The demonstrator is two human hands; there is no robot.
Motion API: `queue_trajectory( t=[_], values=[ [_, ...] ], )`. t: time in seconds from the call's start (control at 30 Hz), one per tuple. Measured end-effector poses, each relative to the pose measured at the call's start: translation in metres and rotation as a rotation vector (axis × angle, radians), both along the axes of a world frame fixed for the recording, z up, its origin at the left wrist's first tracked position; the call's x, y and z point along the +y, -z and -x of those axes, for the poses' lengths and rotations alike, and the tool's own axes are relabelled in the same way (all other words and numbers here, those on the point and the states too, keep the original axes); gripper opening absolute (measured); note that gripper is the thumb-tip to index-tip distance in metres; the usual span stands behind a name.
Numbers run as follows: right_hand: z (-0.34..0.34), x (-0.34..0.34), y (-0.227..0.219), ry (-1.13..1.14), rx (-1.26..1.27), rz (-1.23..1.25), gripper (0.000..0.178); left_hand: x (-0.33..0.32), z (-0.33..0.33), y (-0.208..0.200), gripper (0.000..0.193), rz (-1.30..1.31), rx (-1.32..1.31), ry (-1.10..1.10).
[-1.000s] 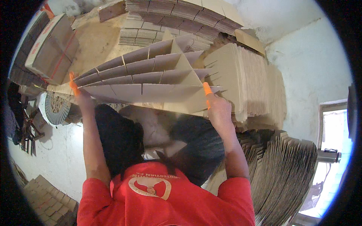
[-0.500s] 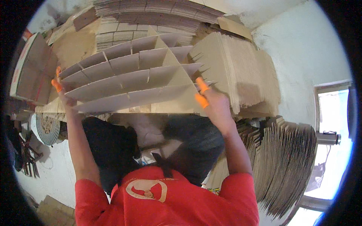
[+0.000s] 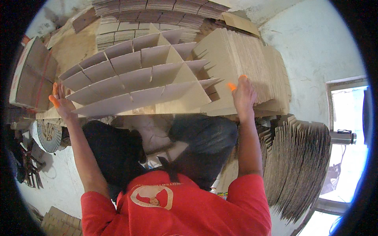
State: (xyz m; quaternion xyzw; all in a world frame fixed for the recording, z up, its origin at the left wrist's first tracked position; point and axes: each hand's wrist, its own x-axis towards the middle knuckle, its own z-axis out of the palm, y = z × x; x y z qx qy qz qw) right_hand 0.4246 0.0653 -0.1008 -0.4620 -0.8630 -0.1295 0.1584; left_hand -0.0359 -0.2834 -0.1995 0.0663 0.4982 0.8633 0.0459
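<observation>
A partly assembled cardboard divider (image 3: 118, 88) lies across the work surface. Its long slotted strips stand side by side, and one crosswise strip (image 3: 185, 86) runs through them near their right ends. My left hand (image 3: 63, 101) is open beside the left ends of the strips, fingers spread and orange covers on some fingertips. Whether it touches the strips I cannot tell. My right hand (image 3: 245, 96) rests against the stack of flat cardboard strips (image 3: 252, 59) at the right, thumb and forefinger apart, both orange-tipped. No strip shows lifted in it.
Bundled cardboard pieces (image 3: 145, 17) are piled along the back. A cardboard box (image 3: 31, 74) stands at the left. Below the surface's right end is another large stack of sheets (image 3: 295, 169). A round fan-like object (image 3: 49, 135) sits low on the left.
My right hand has let go of the crosswise strip and moved right to the stack. My left hand has loosened from the strips' left ends and its fingers have spread.
</observation>
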Motion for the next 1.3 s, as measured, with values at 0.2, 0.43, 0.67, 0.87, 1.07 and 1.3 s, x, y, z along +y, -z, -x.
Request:
queue_trajectory(
  t=[0.2,0.43,0.67,0.87,1.07,1.3],
  values=[
    [-0.004,0.007,0.006,-0.009,0.059,-0.029,0.026,-0.019,-0.018,-0.004,0.054,-0.003,0.007,-0.059],
    [-0.020,0.000,-0.014,0.034,0.163,-0.094,0.020,-0.051,-0.034,-0.008,0.043,0.160,0.393,-0.362],
    [-0.017,-0.074,-0.120,0.059,0.516,-0.180,0.043,0.013,-0.136,-0.107,0.041,0.794,1.060,0.127],
    [0.010,-0.076,-0.149,-0.339,0.542,-0.053,0.049,0.085,-0.159,-0.094,0.030,1.024,1.286,0.449],
    [0.048,-0.078,-0.144,-0.494,0.537,0.236,0.049,0.095,-0.170,-0.073,0.012,0.873,1.273,0.462],
    [0.069,-0.073,-0.133,-0.542,0.494,0.238,0.048,0.094,-0.168,-0.074,0.010,0.919,1.240,0.497]
  ],
)
